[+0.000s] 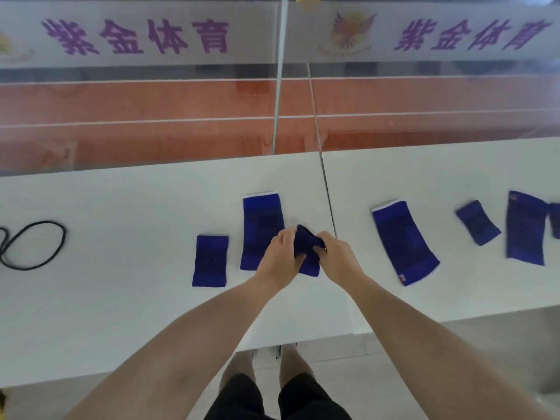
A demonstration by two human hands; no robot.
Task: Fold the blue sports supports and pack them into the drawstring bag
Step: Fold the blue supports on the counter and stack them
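While I watch from the head view, the biggest thing before me is the white table (127, 298), two tops butted together with a seam running away from me just right of centre. Behind it stands a glass wall (151, 116) with a frosted band of purple characters, and an orange floor shows through it.

On the tabletop the blue supports lie in a loose row. Largest are three long sleeves: one upright long support (260, 219) just left of the hands, partly covered by them; a tilted long support (404, 241) on the right top, with a small red mark at its near corner; and a far-right long support (525, 227) close to the edge of view, another blue piece cut off beside it. Smaller are a short support (210, 260) lying flat at the left of the row and a tilted short support (478, 221) between the two right-hand sleeves.

A black cord (33, 245) loops at the far left of the table, well apart from the row.

My left hand (280, 259) and right hand (341, 262) meet over the seam, both closed around a bunched support (306, 248), fingers curled into the cloth from either side. I cannot pick out a bag in this view.
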